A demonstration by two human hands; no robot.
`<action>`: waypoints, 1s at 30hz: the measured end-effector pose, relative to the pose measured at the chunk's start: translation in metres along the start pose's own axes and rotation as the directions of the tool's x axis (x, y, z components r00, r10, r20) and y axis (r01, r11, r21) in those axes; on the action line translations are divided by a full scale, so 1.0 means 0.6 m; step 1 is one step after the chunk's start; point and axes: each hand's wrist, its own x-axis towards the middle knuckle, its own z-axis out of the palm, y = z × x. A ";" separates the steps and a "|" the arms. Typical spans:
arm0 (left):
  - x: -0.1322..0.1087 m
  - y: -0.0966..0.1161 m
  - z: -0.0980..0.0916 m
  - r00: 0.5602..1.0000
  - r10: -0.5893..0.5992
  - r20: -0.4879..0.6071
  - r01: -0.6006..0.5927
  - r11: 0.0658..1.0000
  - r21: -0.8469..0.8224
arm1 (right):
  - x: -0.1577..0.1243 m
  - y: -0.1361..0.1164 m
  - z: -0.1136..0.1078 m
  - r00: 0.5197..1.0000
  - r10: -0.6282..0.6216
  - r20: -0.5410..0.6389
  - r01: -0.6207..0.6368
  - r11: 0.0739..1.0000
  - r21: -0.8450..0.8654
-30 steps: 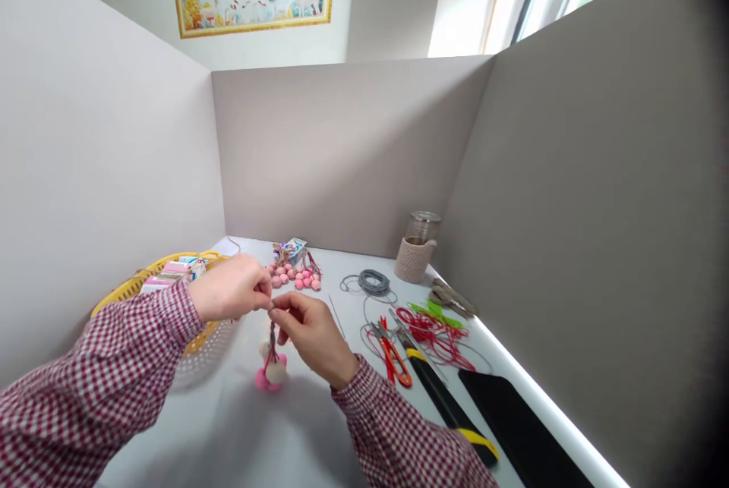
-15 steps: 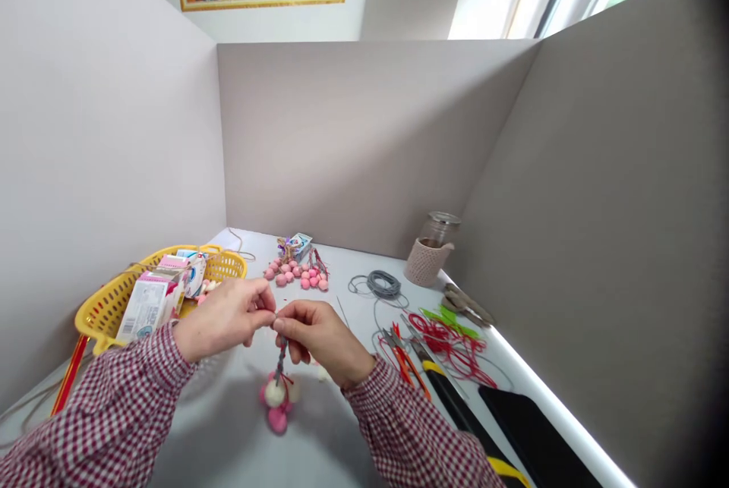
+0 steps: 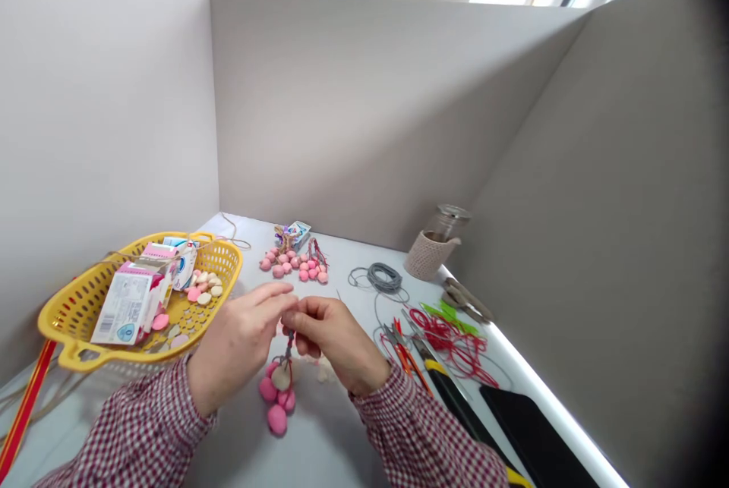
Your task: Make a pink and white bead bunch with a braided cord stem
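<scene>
Beneath my fingers hangs a dark grey braided cord [image 3: 289, 344], with a cluster of pink and cream bead-like pieces [image 3: 277, 419] at its lower end. My right hand [image 3: 336, 332] pinches the cord's top between thumb and forefinger. From the other side my left hand [image 3: 244, 336] meets it, fingertips closed at the same spot and forefinger stretched out above. The cord's end is hidden between the fingertips. A few pale pieces [image 3: 326, 370] lie on the table behind the cluster, partly covered by my right hand.
To the left stands a yellow basket [image 3: 74, 345] with small cartons and pink and cream pieces. Finished-looking pink clusters [image 3: 285, 264] lie at the back. Rightward are grey cord [image 3: 384, 278], red cord [image 3: 449, 340], orange-handled scissors [image 3: 405, 355], a covered jar [image 3: 428, 254] and a black slab [image 3: 529, 427].
The view has tipped downward, showing more of the basket. My left hand has turned, with its forefinger straighter and raised. My right hand still pinches the cord, and the cluster still hangs.
</scene>
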 end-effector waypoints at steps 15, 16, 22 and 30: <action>0.003 -0.004 -0.002 0.858 -0.491 0.152 0.510 0.851 -0.128 | -0.004 -0.008 -0.007 0.996 -0.082 -0.022 0.077 0.982 -0.172; 0.004 -0.002 -0.002 0.827 -0.533 0.176 0.560 0.809 -0.178 | -0.004 -0.006 -0.006 0.995 -0.095 -0.020 0.090 0.979 -0.185; 0.004 -0.002 0.003 0.694 -0.623 0.361 0.708 0.497 -0.502 | -0.003 0.004 0.006 0.984 -0.171 -0.040 0.164 0.976 -0.141; -0.005 -0.007 0.016 0.701 -0.584 0.410 0.673 0.351 -0.651 | -0.002 0.003 0.010 0.978 -0.208 -0.021 0.207 0.978 -0.032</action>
